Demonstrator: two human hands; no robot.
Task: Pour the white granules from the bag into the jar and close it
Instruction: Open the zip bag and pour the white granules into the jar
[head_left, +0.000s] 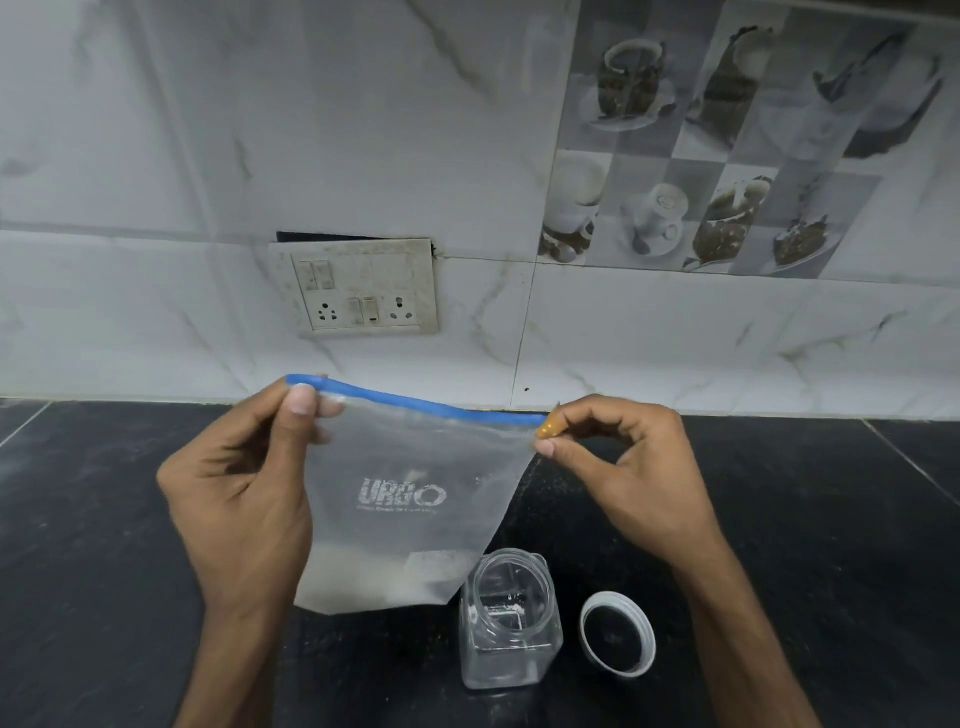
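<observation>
Left hand (244, 483) and right hand (623, 467) pinch the bag (410, 499) by its zip; a jerk could spill granules (363, 577) beside the jar (511, 618) at 5 o'clock.

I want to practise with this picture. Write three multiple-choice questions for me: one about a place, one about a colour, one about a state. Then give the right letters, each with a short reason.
1. Where is the lid relative to the jar?
A. screwed onto it
B. on the counter, to its right
C. inside it

2. What colour is the zip strip along the top of the bag?
A. red
B. green
C. blue

3. In what state is the jar?
A. open and almost empty
B. closed
C. full to the brim

Answers:
1 B: the lid lies flat on the dark counter beside the jar, apart from it.
2 C: a blue band runs along the bag's upper edge.
3 A: its mouth is uncovered and the clear walls show almost nothing inside.
</observation>
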